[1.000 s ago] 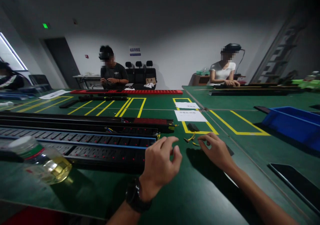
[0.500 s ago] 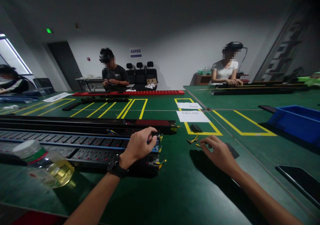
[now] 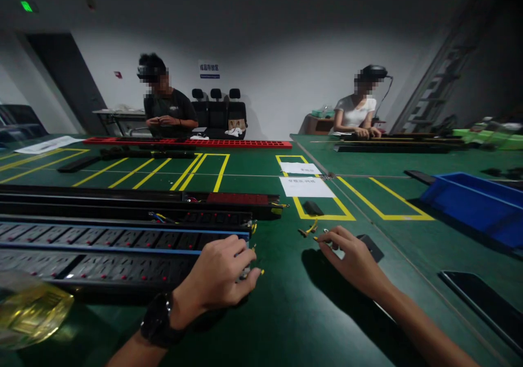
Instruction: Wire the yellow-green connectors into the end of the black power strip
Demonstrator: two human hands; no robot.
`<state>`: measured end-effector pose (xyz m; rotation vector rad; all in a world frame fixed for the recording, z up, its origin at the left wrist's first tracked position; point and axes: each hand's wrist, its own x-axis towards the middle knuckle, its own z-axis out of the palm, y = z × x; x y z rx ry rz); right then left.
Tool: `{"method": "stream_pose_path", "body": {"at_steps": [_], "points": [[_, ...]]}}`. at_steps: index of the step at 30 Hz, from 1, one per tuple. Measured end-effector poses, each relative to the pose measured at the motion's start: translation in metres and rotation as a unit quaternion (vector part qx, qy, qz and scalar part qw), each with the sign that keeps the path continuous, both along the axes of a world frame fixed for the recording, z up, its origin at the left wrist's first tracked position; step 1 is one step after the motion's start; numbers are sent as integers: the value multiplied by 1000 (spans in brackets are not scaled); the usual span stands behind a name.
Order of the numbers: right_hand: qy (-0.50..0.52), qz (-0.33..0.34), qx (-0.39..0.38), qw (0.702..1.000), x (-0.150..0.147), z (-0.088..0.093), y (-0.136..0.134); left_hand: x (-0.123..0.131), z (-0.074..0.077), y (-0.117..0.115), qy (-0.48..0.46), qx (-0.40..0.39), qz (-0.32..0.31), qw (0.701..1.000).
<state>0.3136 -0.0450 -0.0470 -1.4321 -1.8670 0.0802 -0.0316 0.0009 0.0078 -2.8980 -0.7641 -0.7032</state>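
My left hand (image 3: 218, 277), a black watch on its wrist, grips the right end of the nearest long black power strip (image 3: 102, 266) on the green table. Short yellow-tipped wires stick out of that end by my fingers. My right hand (image 3: 347, 255) rests on the table to the right, fingers curled over a small pale part; I cannot name it. Loose yellow wire pieces (image 3: 308, 230) lie just beyond its fingertips, and a small flat black piece (image 3: 370, 245) sits beside it.
More long black strips (image 3: 134, 201) lie stacked behind the near one. A bottle of yellow liquid (image 3: 28, 312) lies at the lower left. White papers (image 3: 306, 186), a blue bin (image 3: 478, 206), a dark tray (image 3: 482, 296). Two people sit working at the far side.
My left hand moved from the middle strip's end down to the nearest strip's end. My right hand stayed by the yellow wires. The view shifted right, pushing the bottle towards the lower left corner.
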Motion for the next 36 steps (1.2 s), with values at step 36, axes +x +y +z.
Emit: {"method": "stream_pose_path", "body": {"at_steps": [36], "points": [[-165,-132,-242,947,49,36,-16,-7,0,10,-2,48,-15,999]]}}
